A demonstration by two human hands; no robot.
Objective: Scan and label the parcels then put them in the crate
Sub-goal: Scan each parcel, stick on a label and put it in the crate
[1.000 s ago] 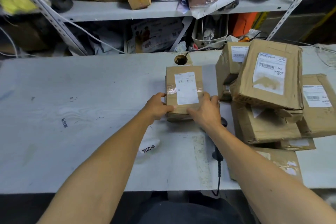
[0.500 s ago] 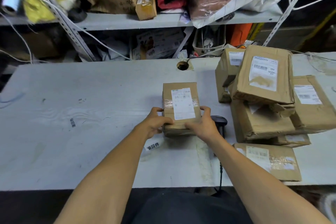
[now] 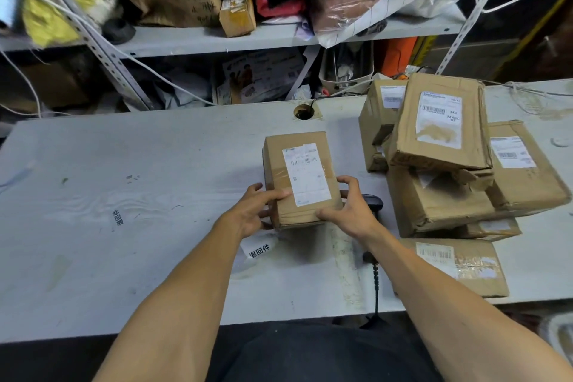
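Note:
A small brown cardboard parcel (image 3: 299,177) with a white barcode label on top is in the middle of the grey table (image 3: 124,195). My left hand (image 3: 255,211) grips its near left edge, thumb on top. My right hand (image 3: 350,211) grips its near right corner, fingers along the side. The parcel's near end looks lifted slightly off the table. A black handheld scanner (image 3: 373,201) lies just right of my right hand, its cable running down past the table's front edge. No crate is in view.
A pile of several labelled cardboard parcels (image 3: 443,146) fills the table's right side, with a flat one (image 3: 455,263) near the front edge. A cable hole (image 3: 304,111) is behind the held parcel. Cluttered shelves (image 3: 248,40) rise behind the table.
Both hands have drawn the parcel toward me across the table and shifted their grip onto its near corners. My head has pulled back, so more table shows.

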